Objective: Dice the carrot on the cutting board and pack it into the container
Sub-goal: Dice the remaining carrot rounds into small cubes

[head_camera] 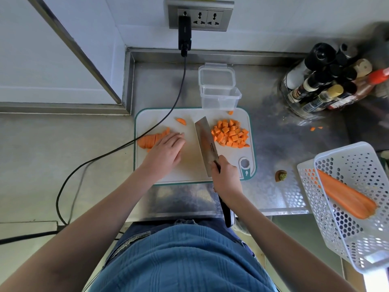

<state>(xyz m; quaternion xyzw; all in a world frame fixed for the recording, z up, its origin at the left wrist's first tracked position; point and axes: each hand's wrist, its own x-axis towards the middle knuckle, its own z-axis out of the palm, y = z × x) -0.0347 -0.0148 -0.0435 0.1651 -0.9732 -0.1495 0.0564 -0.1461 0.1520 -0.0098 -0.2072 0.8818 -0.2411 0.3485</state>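
A white cutting board [189, 173] with a teal rim lies on the steel counter. A pile of diced carrot [230, 133] sits on its right part. Sliced carrot strips [150, 139] lie at the board's left edge, and my left hand [166, 151] rests flat on their right end, fingers extended. My right hand [226, 178] grips the black handle of a cleaver [205, 144], whose blade rests on the board between the strips and the dice. A clear plastic container [220, 98] stands open just behind the board, its lid [216, 75] behind it.
A black power cable [160, 123] runs from the wall socket across the board's left corner. A white perforated basket [353, 207] at the right holds a carrot half [345, 196]. Sauce bottles [326, 85] stand at the back right. A carrot stub [281, 175] and scraps [315, 128] lie on the counter.
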